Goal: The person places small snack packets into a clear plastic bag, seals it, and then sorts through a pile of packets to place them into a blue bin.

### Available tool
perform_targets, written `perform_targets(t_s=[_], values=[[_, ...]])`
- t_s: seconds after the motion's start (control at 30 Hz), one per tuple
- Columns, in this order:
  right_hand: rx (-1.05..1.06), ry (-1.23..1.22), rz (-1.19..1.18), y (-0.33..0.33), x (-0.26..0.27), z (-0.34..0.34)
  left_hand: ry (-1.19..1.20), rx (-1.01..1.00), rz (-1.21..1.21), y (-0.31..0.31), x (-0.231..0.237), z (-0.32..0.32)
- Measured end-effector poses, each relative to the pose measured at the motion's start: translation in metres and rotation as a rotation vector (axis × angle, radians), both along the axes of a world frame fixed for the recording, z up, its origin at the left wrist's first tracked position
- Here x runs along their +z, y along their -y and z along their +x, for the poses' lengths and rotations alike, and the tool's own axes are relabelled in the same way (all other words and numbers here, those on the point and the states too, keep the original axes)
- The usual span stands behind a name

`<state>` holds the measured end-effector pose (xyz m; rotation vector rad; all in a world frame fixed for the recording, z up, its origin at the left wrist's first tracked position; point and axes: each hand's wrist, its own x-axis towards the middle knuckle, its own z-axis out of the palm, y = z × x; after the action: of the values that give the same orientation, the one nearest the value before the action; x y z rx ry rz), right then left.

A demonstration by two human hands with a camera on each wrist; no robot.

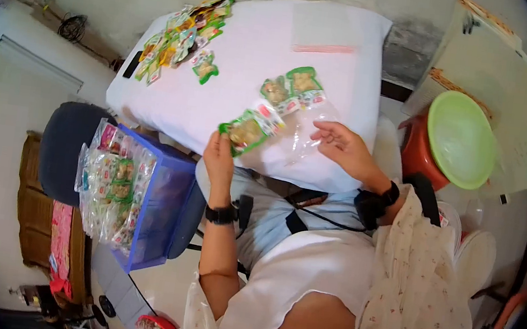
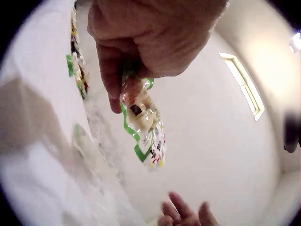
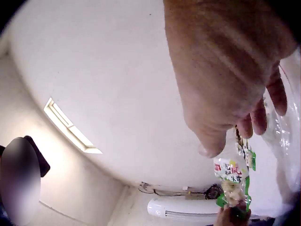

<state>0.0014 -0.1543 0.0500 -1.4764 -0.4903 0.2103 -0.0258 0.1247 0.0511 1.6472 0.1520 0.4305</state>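
The left hand (image 1: 217,157) pinches one end of a green-edged packet (image 1: 247,133) above the counter (image 1: 257,52); so slight a grip could slip. The right hand (image 1: 346,151), loosely spread and seemingly empty, is by a clear bag (image 1: 302,132) whose limp film might snag.

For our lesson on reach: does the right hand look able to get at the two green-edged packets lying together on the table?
Probably yes: the right hand appears empty and close to the packets, with only thin clear plastic lying near the path.
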Motion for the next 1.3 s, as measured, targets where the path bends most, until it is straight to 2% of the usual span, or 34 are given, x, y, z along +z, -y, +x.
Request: perform_targets(t_s=[0.07,0.13,0.17,0.2,0.27,0.33,0.4,0.47,0.57,0.6,0.63,0.67,0.7,0.73,0.8,0.9,1.23,1.3], values=[[0.001,-0.015,-0.077,0.001,0.007,-0.005,-0.004,-0.073,0.153,0.036,0.006,-0.013],[0.134,0.000,0.045,-0.002,-0.003,-0.010,-0.013,-0.166,0.334,0.065,0.022,-0.026],[0.257,-0.179,-0.229,0.013,0.002,-0.010,-0.013,-0.174,0.333,0.072,0.023,-0.027],[0.249,-0.182,-0.229,0.019,0.001,-0.014,0.040,-0.245,0.366,0.077,0.024,-0.027],[0.444,-0.680,0.366,0.029,-0.002,-0.020,0.095,-0.324,0.395,0.086,0.024,-0.028],[0.469,-0.723,0.343,0.036,-0.013,-0.026,0.274,-0.398,0.391,0.092,0.025,-0.025],[0.566,-0.949,0.509,0.038,-0.034,-0.036,0.350,-0.434,0.413,0.099,0.019,-0.018],[0.547,-0.957,0.522,0.039,-0.058,-0.041,0.424,-0.465,0.436,0.102,0.014,-0.014],[0.406,-0.865,0.569,0.041,-0.053,-0.045,0.421,-0.366,0.544,0.106,0.009,-0.011],[0.404,-0.868,0.572,0.044,-0.049,-0.045,0.387,-0.246,0.629,0.106,0.009,-0.010],[0.300,-0.816,0.524,0.048,-0.047,-0.044,0.352,-0.125,0.713,0.105,0.008,-0.010],[0.196,-0.764,0.475,0.050,-0.046,-0.044,0.348,-0.128,0.714,0.103,0.005,-0.010],[0.109,-0.800,0.456,0.051,-0.044,-0.045,0.311,-0.106,0.842,0.099,0.001,-0.009],[0.107,-0.804,0.456,0.053,-0.045,-0.045,0.274,-0.083,0.969,0.096,-0.004,-0.008],[0.034,-0.698,0.224,0.060,-0.047,-0.042,0.250,-0.092,0.972,0.092,-0.011,-0.004],[-0.001,-0.639,0.140,0.058,-0.052,-0.041,0.249,-0.081,0.976,0.091,-0.016,0.002],[0.001,-0.619,0.168,0.038,-0.044,-0.028,0.300,-0.018,0.828,0.101,-0.010,0.008],[0.046,-0.620,0.105,0.032,-0.039,-0.026,0.307,-0.013,0.812,0.101,-0.009,0.010]])
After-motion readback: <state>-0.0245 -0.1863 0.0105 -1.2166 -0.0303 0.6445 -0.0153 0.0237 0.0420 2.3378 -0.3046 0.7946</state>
